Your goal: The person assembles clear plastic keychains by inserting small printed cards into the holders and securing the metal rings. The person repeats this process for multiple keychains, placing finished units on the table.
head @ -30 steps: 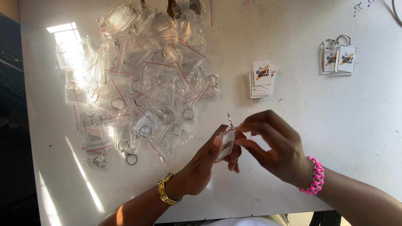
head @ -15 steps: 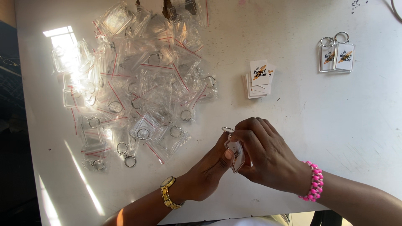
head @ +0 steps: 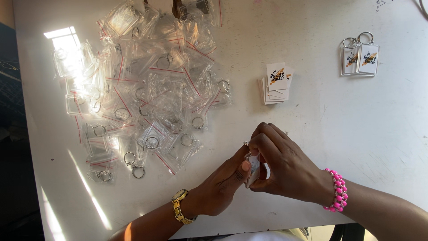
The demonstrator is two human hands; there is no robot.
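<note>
Both hands, left hand [head: 223, 185] and right hand [head: 285, 163], pinch one clear keyring [head: 253, 167]; two finished keyrings [head: 360, 56] lie far right, a bagged pile [head: 142, 89] remains at left.

A white table [head: 339, 134] carries bagged clear keychains [head: 147, 89], a card stack [head: 275, 84] and two finished keychains [head: 360, 58].

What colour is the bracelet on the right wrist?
Bright pink beads; the bracelet shows clearly in the head view, just behind the right hand.

Both hands moved lower, right hand [head: 285, 163] now closed over clear keychain [head: 253, 167], left hand [head: 225, 185] thumb pressing it.
</note>
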